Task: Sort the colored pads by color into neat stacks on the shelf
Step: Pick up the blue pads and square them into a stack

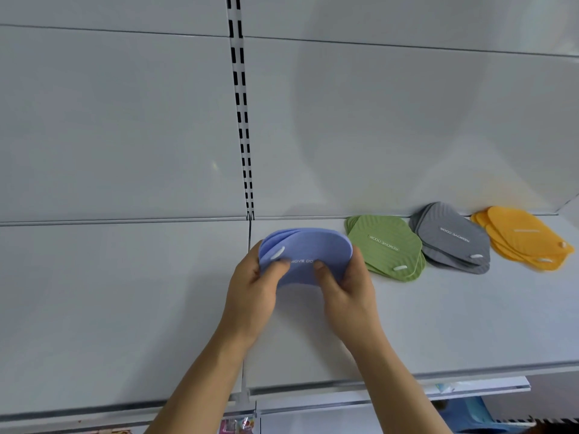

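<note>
A bundle of several blue pads [308, 250] is held just above the white shelf [438, 314], near its middle. My left hand [250, 291] grips the bundle's left side, thumb on top. My right hand [347, 288] grips its right side, thumb on the printed top pad. To the right, three stacks lie fanned along the back of the shelf: green pads [387, 245], grey pads [452, 236] and orange pads [523, 238].
A slotted upright rail [241, 120] runs down the white back panel. The shelf's front edge [391, 389] is near me; coloured goods show on a lower level [479, 415]. A seam splits the shelf beside my left hand.
</note>
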{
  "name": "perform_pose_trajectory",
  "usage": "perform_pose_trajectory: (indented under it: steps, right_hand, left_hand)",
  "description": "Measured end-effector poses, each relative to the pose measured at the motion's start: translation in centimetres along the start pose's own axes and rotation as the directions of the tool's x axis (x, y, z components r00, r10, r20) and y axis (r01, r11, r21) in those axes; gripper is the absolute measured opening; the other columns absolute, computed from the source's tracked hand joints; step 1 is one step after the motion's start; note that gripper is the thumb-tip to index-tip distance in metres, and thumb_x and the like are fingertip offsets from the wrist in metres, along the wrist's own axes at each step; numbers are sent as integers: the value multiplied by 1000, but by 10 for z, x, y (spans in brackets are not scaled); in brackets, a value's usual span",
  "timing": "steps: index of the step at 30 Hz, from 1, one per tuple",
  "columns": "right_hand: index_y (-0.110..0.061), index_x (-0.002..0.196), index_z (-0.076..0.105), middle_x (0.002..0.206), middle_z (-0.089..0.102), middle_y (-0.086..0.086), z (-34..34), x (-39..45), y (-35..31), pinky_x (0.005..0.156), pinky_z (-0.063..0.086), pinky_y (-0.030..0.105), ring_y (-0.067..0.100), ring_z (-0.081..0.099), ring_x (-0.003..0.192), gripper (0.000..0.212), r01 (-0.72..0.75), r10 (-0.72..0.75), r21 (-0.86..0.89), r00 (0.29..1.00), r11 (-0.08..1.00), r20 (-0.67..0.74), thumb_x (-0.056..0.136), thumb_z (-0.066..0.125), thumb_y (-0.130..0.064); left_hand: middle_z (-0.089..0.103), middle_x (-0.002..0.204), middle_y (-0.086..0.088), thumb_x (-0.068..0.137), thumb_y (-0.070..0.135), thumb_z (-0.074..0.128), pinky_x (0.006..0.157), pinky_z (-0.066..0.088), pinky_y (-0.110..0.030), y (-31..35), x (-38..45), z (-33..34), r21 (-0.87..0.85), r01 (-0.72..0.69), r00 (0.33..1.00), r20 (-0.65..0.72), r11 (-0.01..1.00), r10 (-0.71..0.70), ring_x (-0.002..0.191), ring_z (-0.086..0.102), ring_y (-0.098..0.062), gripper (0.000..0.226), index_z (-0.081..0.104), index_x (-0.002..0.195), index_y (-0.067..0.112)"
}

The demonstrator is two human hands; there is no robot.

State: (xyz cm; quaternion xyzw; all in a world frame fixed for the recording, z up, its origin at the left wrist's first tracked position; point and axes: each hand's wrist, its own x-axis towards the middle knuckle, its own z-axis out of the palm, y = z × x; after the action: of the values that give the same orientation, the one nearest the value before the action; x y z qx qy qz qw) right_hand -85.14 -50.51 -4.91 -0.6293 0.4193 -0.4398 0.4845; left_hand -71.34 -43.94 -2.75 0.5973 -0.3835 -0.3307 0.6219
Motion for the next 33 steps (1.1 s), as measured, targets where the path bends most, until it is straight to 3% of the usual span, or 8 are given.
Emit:
perform_pose_trajectory:
  steps: [6, 12, 17, 21, 24, 27, 29, 33]
  right_hand:
    - [-34, 115, 54, 105, 67, -31, -2, -1, 8, 82, 46, 10, -5, 64, 101, 31, 1, 7, -103, 998, 995, 70, 102, 59, -6]
    - [-33, 113, 51, 101, 67, -30, -3, 1, 11, 77, 44, 6, -10, 61, 94, 36, -12, 23, -144, 997, 990, 77, 99, 57, 0]
    - [-31, 99, 55, 88, 68, -13, -13, 12, 17, 73, 52, 31, 8, 62, 78, 20, -20, 38, -309, 998, 951, 51, 96, 67, -15]
    - [-32, 86, 53, 78, 61, -9, -14, 24, 16, 60, 37, 13, 5, 55, 73, 22, 78, -64, -495, 997, 865, 46, 93, 71, -22]
    - [-33, 112, 63, 85, 62, -12, -5, 41, 13, 60, 33, 10, 3, 55, 76, 22, 86, -45, -549, 995, 831, 89, 94, 68, -21]
    - [-27, 136, 60, 90, 66, -8, 3, 57, 16, 65, 39, 18, 14, 58, 80, 41, 78, -25, -583, 995, 809, 99, 96, 65, -22]
    - [-24, 141, 57, 95, 68, -3, 7, 64, 20, 71, 45, 34, 23, 60, 84, 45, 89, -24, -628, 994, 773, 111, 97, 63, -22]
    - [-12, 140, 61, 106, 70, 10, 12, 64, 28, 77, 50, 40, 36, 65, 91, 45, 151, -106, -682, 989, 716, 107, 95, 66, -16]
  left_hand:
    - [78, 110, 14, 86, 23, 56, 84, 49, -14, -7, 3, 0, -8, 75, 996, -37, 997, -75, 106, 70, -2, 36, 74, 116, 31]
    - [76, 117, 18, 92, 26, 58, 96, 49, -26, -11, 5, -3, 24, 110, 994, -2, 994, -110, 115, 67, -1, 36, 70, 124, 35]
    - [75, 104, 12, 100, 32, 60, 85, 52, -26, -22, 15, -20, 286, 117, 992, 2, 951, -123, 98, 68, -4, 17, 67, 115, 31]
    - [67, 77, 0, 100, 29, 62, 68, 49, -37, -27, 24, -26, 592, 81, 992, -122, 802, -11, 77, 62, -22, 18, 60, 87, 16]
    - [67, 81, 0, 99, 26, 62, 72, 52, -44, -23, 39, -24, 668, 74, 990, -141, 741, 29, 79, 63, -26, 10, 63, 107, 19]
    - [70, 86, 2, 100, 26, 61, 75, 55, -43, -26, 51, -21, 715, 87, 986, -161, 694, 42, 82, 65, -26, 39, 53, 138, 26]
    - [70, 87, 2, 99, 26, 59, 73, 54, -42, -32, 56, -19, 765, 70, 986, -150, 640, 72, 81, 64, -27, 42, 51, 141, 26]
    - [73, 99, -1, 98, 21, 61, 77, 50, -39, -44, 62, -16, 801, 43, 979, -152, 597, 134, 92, 61, -29, 36, 63, 134, 20]
